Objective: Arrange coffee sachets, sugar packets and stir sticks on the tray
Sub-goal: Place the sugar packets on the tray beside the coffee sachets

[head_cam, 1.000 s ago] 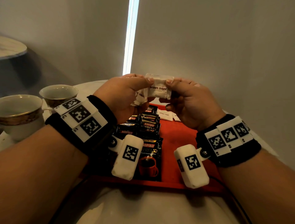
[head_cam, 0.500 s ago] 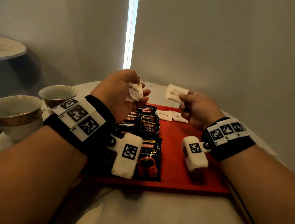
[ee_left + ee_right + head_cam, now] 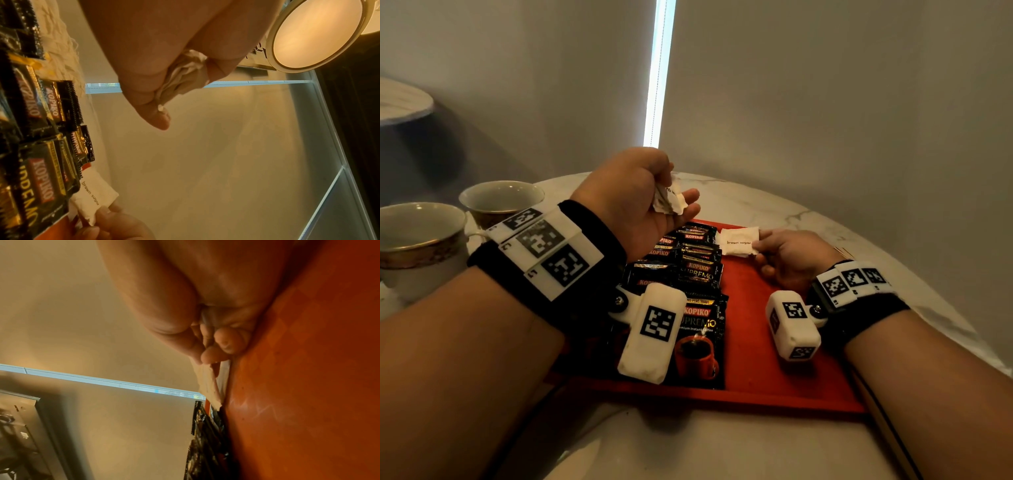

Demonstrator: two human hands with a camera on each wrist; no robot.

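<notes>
Both hands are closed on sugar: a brown sugar packet (image 3: 738, 241) is pinched by the right hand (image 3: 792, 260) just above the tray (image 3: 774, 387), spare packets (image 3: 669, 200) are gripped in the left hand (image 3: 633, 198), coffee sachets (image 3: 697, 274) are already laid between them, and no stir sticks are seen placed.

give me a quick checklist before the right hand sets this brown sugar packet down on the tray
1. Right hand pinches the brown sugar packet firmly: ok.
2. Packet is over the red tray, at its far end: ok.
3. Bare tray beside the coffee sachets for it: ok.
4. Label faces up: ok.
5. Left hand holds spare sugar packets clear of the drop spot: ok.
6. Sugar packets already lying under the right hand: cannot tell, hidden.
</notes>
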